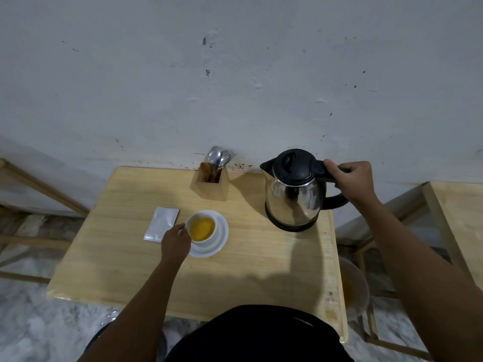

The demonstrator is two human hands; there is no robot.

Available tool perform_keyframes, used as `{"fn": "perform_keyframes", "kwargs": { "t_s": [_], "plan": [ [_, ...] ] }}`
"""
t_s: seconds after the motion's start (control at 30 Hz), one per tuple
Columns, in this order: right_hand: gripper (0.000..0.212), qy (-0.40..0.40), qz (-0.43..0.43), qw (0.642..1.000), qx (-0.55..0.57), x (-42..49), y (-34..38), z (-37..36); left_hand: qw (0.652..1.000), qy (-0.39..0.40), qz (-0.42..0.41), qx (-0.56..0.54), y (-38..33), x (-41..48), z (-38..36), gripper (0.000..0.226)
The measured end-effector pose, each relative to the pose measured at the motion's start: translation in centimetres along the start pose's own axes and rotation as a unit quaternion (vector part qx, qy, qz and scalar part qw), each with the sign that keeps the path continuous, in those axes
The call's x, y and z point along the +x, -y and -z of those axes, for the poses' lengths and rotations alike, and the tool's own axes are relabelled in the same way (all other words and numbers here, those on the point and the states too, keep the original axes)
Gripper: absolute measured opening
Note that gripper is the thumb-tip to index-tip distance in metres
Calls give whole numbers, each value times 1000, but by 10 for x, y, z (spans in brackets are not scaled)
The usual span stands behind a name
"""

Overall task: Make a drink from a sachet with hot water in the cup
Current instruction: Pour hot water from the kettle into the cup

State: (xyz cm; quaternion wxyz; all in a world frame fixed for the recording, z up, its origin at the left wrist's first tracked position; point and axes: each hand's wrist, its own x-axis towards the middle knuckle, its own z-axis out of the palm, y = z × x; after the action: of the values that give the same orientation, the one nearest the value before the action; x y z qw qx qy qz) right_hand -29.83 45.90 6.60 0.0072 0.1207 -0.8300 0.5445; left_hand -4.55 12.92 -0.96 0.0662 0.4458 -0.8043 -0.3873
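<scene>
Dim, soft picture; shadows fall across the table (130, 257), edges bowed, perhaps wide-angle

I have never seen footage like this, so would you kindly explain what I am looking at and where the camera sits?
There is no machine: a person wears a camera on the head, looking down at their own bare arms. On the wooden table stand a white cup of yellow liquid on a saucer, a white sachet and a wooden holder of cutlery. The left hand touches the cup; the right hand grips the handle of the steel kettle.
</scene>
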Motion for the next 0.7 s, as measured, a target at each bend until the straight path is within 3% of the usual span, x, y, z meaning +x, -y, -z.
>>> {"fn": "perform_keyframes", "kwargs": {
  "t_s": [0.3,0.57,0.7],
  "plan": [
    [75,-2,1,1000,9,7,-3,5,1000,-6,-1,5,0,0,0,27],
    [32,-180,-39,980,-70,-28,15,-23,999,37,13,-8,2,2,5,28],
    [15,-251,110,954,-121,-51,45,-58,997,70,12,-4,6,10,14,29]
  ]
}}
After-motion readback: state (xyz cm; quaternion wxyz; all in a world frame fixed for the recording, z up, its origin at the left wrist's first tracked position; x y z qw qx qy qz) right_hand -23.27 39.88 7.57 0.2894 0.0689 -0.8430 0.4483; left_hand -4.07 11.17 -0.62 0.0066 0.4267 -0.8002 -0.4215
